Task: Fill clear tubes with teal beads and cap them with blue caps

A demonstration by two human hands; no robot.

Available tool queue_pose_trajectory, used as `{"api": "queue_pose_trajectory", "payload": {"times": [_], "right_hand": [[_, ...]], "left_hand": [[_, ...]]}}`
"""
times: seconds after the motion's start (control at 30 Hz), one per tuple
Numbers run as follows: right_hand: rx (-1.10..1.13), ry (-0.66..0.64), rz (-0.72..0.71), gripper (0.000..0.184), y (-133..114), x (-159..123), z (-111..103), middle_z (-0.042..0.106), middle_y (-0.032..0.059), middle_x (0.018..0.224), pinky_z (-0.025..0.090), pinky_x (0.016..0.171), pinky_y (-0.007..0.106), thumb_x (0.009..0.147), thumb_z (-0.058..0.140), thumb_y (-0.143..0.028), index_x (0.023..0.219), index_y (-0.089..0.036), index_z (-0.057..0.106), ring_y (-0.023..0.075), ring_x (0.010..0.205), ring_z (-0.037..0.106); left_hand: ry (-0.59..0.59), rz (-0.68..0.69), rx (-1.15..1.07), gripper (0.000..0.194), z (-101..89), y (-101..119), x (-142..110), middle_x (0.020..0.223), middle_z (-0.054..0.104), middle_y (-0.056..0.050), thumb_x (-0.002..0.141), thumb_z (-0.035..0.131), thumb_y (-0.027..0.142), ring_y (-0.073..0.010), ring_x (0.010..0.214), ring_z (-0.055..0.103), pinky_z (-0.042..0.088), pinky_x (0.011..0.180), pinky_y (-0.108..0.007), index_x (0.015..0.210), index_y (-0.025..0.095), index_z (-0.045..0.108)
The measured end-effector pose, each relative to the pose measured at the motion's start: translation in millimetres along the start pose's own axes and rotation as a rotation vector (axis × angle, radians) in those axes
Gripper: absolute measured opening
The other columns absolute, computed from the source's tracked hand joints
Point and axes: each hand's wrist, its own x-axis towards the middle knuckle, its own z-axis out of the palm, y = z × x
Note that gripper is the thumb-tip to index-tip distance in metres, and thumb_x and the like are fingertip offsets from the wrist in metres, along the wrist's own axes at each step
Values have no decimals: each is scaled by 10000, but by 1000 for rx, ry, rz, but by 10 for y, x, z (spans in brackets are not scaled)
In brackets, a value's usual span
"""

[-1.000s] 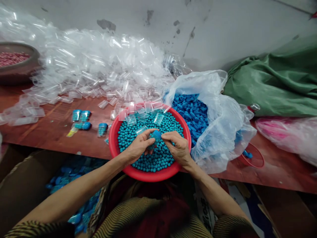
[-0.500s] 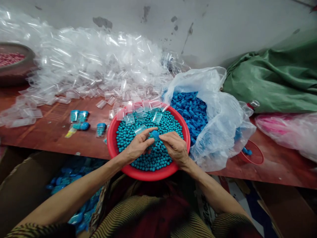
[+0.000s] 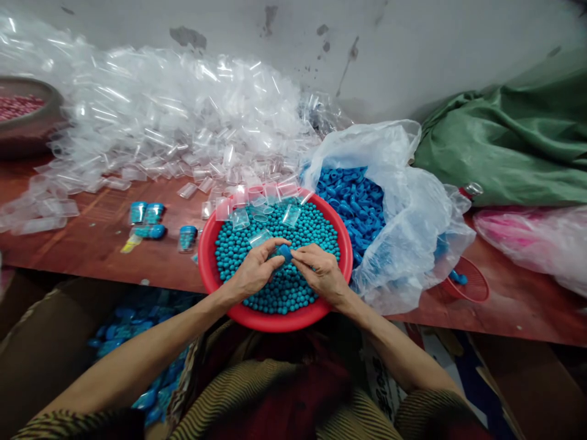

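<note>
Over a red basin (image 3: 208,269) filled with turquoise beads (image 3: 287,299), both hands meet at a small plastic container with a blue cap (image 3: 285,252). My left hand (image 3: 257,267) is closed around the container, thumb and forefinger on either side; its body is mostly hidden by the fingers. The fingertips of my right hand (image 3: 323,272) are pinched together against the right side of the blue cap. Several clear plastic tubes (image 3: 239,219) lie on the beads and across the basin's far rim.
A heap of clear tubes (image 3: 174,116) lines the wall. Blue caps (image 3: 351,201) fill a plastic bag (image 3: 403,226) right of the basin. Several filled containers (image 3: 187,237) are at left, above a cardboard box (image 3: 41,336) of more. A red basket (image 3: 477,284) sits at right.
The blue cap has tilted and shifted slightly left and down between my fingers. My right fingertips have moved a little left and now touch it lower on its side.
</note>
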Motion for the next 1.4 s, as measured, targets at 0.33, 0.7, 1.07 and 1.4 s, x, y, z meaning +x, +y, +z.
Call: {"api": "queue_pose_trajectory", "payload": {"times": [0.33, 0.7, 1.07, 1.4], "right_hand": [[429, -202, 222, 242, 148, 68, -180, 655, 42, 908, 512, 760, 303, 809, 605, -247, 1042, -192, 642, 146, 833, 617], [194, 83, 245, 169, -90, 160, -8, 689, 45, 884, 516, 816, 323, 861, 531, -264, 927, -188, 666, 170, 845, 644], [-204, -169, 44, 890, -179, -34, 148, 487, 205, 1204, 543, 806, 439, 767, 637, -410, 1424, -106, 119, 305, 1085, 547], [-413, -253, 52, 783, -241, -1, 203, 539, 188, 1029, 520, 496, 340, 757, 569, -455, 1350, -45, 265, 272, 790, 603]], "left_hand": [[-93, -95, 83, 366, -39, 84, -54, 628, 451, 73, 821, 502, 365, -67, 384, 486, 350, 336, -168, 1138, 195, 436], [63, -95, -9, 451, 163, 101, -98, 632, 439, 87, 814, 526, 374, -50, 374, 454, 336, 342, -167, 1216, 228, 385], [95, 67, -7, 458, 163, 152, -90, 911, 581, -10, 751, 577, 264, -125, 758, 501, 428, 737, -262, 1188, 166, 482], [205, 68, 58, 162, 322, 145, -98, 770, 487, 31, 784, 496, 250, -103, 675, 440, 389, 643, -226, 930, 183, 488]]}}
